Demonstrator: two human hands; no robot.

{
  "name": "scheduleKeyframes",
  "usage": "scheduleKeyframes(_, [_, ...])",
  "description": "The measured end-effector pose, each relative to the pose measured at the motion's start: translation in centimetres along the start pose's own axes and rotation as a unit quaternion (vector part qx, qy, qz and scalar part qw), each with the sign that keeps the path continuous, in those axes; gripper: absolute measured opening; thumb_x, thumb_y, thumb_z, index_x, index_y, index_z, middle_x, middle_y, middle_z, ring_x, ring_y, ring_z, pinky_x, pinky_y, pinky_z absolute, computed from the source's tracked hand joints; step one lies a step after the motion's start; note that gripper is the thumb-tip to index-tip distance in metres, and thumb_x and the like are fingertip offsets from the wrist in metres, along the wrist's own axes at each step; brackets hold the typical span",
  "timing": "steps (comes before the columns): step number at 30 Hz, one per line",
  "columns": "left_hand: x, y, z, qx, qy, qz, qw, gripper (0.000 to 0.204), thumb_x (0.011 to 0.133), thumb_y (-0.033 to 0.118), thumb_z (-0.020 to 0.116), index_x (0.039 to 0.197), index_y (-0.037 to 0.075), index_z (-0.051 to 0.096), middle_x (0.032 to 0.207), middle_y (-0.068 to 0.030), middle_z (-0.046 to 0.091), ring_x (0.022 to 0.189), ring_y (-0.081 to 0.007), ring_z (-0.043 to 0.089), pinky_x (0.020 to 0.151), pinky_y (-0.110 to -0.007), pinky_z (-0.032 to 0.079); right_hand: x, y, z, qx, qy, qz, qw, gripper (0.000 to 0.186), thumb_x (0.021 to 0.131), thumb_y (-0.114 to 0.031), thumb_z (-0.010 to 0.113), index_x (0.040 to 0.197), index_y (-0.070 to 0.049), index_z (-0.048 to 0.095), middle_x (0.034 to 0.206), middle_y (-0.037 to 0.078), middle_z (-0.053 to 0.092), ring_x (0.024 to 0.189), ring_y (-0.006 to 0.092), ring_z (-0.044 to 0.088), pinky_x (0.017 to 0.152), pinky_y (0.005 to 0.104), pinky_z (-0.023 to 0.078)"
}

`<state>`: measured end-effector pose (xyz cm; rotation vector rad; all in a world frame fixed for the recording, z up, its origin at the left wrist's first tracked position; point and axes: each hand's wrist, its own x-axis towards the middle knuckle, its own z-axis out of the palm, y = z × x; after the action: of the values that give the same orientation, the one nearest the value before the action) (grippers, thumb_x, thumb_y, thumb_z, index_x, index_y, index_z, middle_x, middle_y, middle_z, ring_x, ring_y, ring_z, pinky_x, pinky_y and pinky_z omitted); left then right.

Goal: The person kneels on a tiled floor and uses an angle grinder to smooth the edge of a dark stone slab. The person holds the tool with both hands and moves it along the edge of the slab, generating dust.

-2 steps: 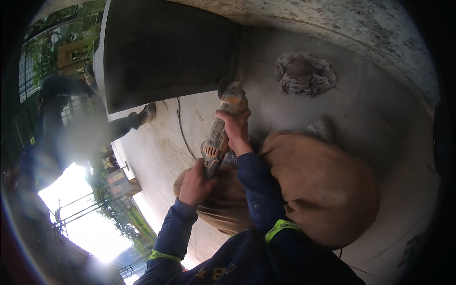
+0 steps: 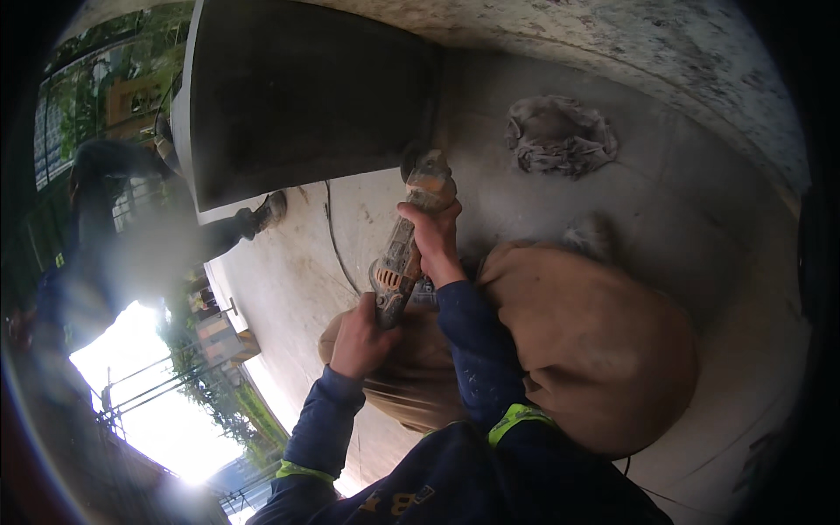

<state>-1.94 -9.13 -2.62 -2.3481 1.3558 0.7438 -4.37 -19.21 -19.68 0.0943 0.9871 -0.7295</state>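
Note:
An angle grinder point(image 2: 402, 249), dusty with orange and dark parts, is held in both hands in front of me. My left hand point(image 2: 360, 339) is wrapped round the rear end of its body. Farther up, my right hand point(image 2: 435, 234) grips the body just behind the head. The round disc point(image 2: 411, 160) at the far end is at the lower right corner of a large dark panel point(image 2: 306, 105), touching it or very close; which one I cannot tell. Part of the handle is hidden by my fingers.
A crumpled grey cloth point(image 2: 560, 136) lies on the dusty floor beyond my knee point(image 2: 604, 350). A dark cable point(image 2: 334, 232) runs along the floor left of the grinder. At the left, another person's shoe point(image 2: 273, 210) is near the panel. A mottled wall point(image 2: 665, 52) borders the far side.

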Motion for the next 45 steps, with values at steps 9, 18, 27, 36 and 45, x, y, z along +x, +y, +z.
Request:
scheduleKeyframes(9, [0.6, 0.9, 0.0, -0.034, 0.031, -0.059, 0.997, 0.043, 0.091, 0.039, 0.066, 0.089, -0.003, 0.054, 0.071, -0.0265, 0.060, 0.071, -0.0466, 0.060, 0.063, -0.047, 0.046, -0.8, -2.1, 0.6, -0.019, -0.019, -0.012, 1.000, 0.090, 0.071, -0.011, 0.079, 0.138, 0.003, 0.019, 0.123, 0.018, 0.049, 0.112, 0.0257, 0.054, 0.095, 0.0379, 0.047])
scheduleKeyframes(18, [2.1, -2.8, 0.5, -0.303, -0.048, -0.150, 0.940, 0.045, 0.101, 0.042, 0.053, 0.093, -0.001, 0.064, 0.077, -0.0136, 0.066, 0.069, -0.0165, 0.056, 0.065, -0.031, 0.045, 0.4, 0.4, 0.3, -0.008, 0.005, -0.007, 1.000, 0.088, 0.072, -0.008, 0.078, 0.136, 0.003, 0.020, 0.123, 0.019, 0.048, 0.113, 0.0264, 0.053, 0.096, 0.0381, 0.046])
scheduleKeyframes(27, [1.4, -1.2, 0.0, -0.309, -0.054, -0.164, 0.935, 0.056, 0.096, 0.045, 0.061, 0.124, -0.003, 0.051, 0.094, -0.0165, 0.069, 0.078, -0.0183, 0.061, 0.072, -0.030, 0.048, 0.0, 0.1, -0.1, 0.020, -0.014, -0.005, 1.000, 0.089, 0.072, -0.009, 0.078, 0.138, 0.003, 0.020, 0.124, 0.019, 0.047, 0.113, 0.0266, 0.053, 0.096, 0.0384, 0.047])
scheduleKeyframes(36, [0.1, -0.1, 2.1, 0.027, 0.096, 0.037, 0.994, 0.065, 0.076, 0.028, 0.079, 0.122, -0.007, 0.049, 0.101, -0.0272, 0.062, 0.092, -0.0441, 0.061, 0.080, -0.046, 0.050, -0.3, -1.6, -0.1, 0.051, -0.044, -0.005, 0.998, 0.091, 0.071, -0.013, 0.077, 0.139, 0.002, 0.019, 0.128, 0.020, 0.046, 0.116, 0.0275, 0.052, 0.098, 0.0382, 0.045])
scheduleKeyframes(45, [0.6, -0.1, 1.7, -0.128, 0.099, -0.011, 0.987, 0.050, 0.091, 0.038, 0.067, 0.114, -0.005, 0.057, 0.094, -0.0253, 0.066, 0.086, -0.0431, 0.064, 0.075, -0.044, 0.051, -0.2, -1.7, -0.6, 0.065, -0.039, -0.080, 0.994, 0.093, 0.070, -0.012, 0.079, 0.141, 0.001, 0.020, 0.127, 0.018, 0.047, 0.115, 0.0268, 0.052, 0.100, 0.0380, 0.043])
